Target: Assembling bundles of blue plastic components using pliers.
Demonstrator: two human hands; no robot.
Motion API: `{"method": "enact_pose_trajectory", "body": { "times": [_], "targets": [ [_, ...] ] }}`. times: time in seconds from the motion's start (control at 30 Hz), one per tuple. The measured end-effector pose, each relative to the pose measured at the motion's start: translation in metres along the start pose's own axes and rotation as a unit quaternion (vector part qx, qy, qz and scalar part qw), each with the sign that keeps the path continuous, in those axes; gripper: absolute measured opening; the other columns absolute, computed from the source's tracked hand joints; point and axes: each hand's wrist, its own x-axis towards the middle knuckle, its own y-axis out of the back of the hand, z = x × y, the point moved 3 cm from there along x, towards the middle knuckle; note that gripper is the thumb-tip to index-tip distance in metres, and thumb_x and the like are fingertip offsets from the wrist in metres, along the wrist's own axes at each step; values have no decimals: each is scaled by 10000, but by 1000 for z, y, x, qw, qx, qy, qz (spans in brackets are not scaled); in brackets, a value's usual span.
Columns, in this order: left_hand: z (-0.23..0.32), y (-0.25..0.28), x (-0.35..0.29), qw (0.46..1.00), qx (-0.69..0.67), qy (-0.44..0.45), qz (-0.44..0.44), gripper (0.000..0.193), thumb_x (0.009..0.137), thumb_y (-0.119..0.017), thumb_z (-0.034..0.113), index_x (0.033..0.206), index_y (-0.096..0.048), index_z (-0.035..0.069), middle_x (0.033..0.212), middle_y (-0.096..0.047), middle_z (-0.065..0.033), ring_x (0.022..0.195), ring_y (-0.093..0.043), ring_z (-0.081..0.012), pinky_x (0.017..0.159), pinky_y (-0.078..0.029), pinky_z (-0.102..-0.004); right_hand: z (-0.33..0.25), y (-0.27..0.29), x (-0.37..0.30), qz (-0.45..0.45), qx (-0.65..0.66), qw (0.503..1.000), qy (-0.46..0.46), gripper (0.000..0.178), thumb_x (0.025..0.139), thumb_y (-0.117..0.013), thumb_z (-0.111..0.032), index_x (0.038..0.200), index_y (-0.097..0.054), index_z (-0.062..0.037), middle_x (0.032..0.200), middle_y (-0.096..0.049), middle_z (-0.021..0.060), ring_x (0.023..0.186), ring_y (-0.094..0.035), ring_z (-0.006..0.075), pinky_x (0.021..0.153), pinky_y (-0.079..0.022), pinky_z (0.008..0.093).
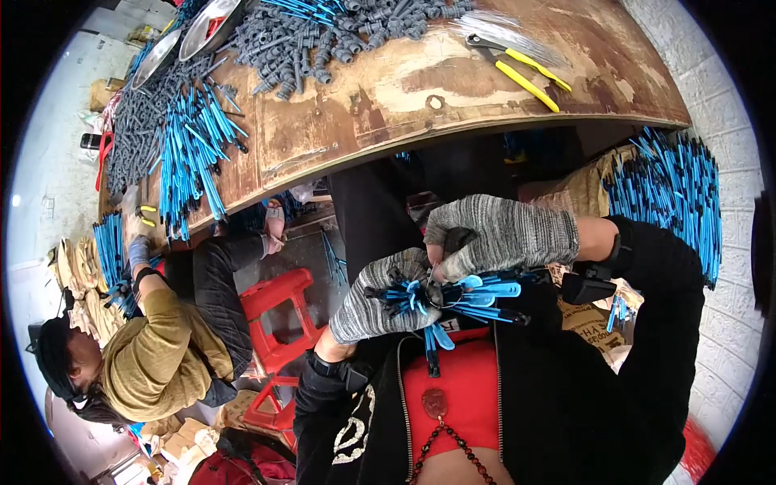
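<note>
Both of my hands wear grey knitted gloves with bare fingertips, and they meet in front of my red top. In my left hand (378, 297) is a bundle of thin blue plastic sticks (477, 297) with black ends, the fingers closed round its middle. The sticks fan out to both sides, and some point down toward my chest. Just above the bundle, my right hand (497, 238) is closed, its thumb and fingers pinched close to the left hand. Whatever lies between those fingertips is too small to make out.
A worn wooden table (388, 101) carries grey plastic fittings (323, 48), blue sticks (190, 153), yellow-handled pliers (521, 77) and thin clear strands (513, 32). More blue sticks (671, 190) stand upright at right. A co-worker (166, 352) sits at left near a red stool (283, 315).
</note>
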Motion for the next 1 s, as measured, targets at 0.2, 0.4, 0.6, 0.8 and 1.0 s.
{"method": "enact_pose_trajectory", "body": {
  "times": [0.2, 0.4, 0.6, 0.8, 1.0],
  "targets": [
    [6, 1, -4, 996, -67, 40, 44, 437, 693, -806, 85, 1065, -585, 24, 957, -606, -28, 877, -569, -97, 782, -482, -258, -11, -5, -7, 18, 17, 999, -42, 158, 772, -715, -118, 876, -663, -12, 815, -662, 59, 787, -617, 122, 725, -489, 264],
    [12, 3, -5, 994, -46, 70, 67, 408, 686, -812, 90, 1019, -583, 31, 954, -600, -17, 854, -567, -89, 767, -485, -249, -13, -7, -6, 13, -44, 998, 46, 164, 745, -736, -116, 858, -686, -8, 794, -662, 57, 781, -615, 123, 726, -483, 269],
    [-6, 4, -7, 993, -68, 43, 87, 411, 682, -814, 91, 1018, -586, 29, 940, -605, -19, 846, -571, -89, 757, -486, -245, -18, -10, -8, 31, -48, 995, 80, 175, 732, -746, -118, 860, -700, -8, 803, -675, 61, 803, -624, 118, 740, -484, 260],
    [-5, 3, -8, 992, -77, 29, 93, 419, 681, -810, 77, 1035, -593, 22, 955, -630, -32, 868, -586, -100, 765, -491, -248, -23, -12, -6, 27, -32, 994, 102, 174, 761, -703, -133, 864, -688, 7, 821, -682, 96, 798, -626, 134, 747, -482, 268],
    [-5, 7, -15, 989, -103, 27, 102, 470, 676, -808, 60, 1090, -589, 17, 962, -647, -45, 881, -593, -110, 787, -494, -255, -7, -1, 11, -100, 229, 965, 78, 341, 821, -694, -268, 1018, -651, 7, 1032, -657, 120, 986, -612, 200, 877, -466, 314]
  ]
}}
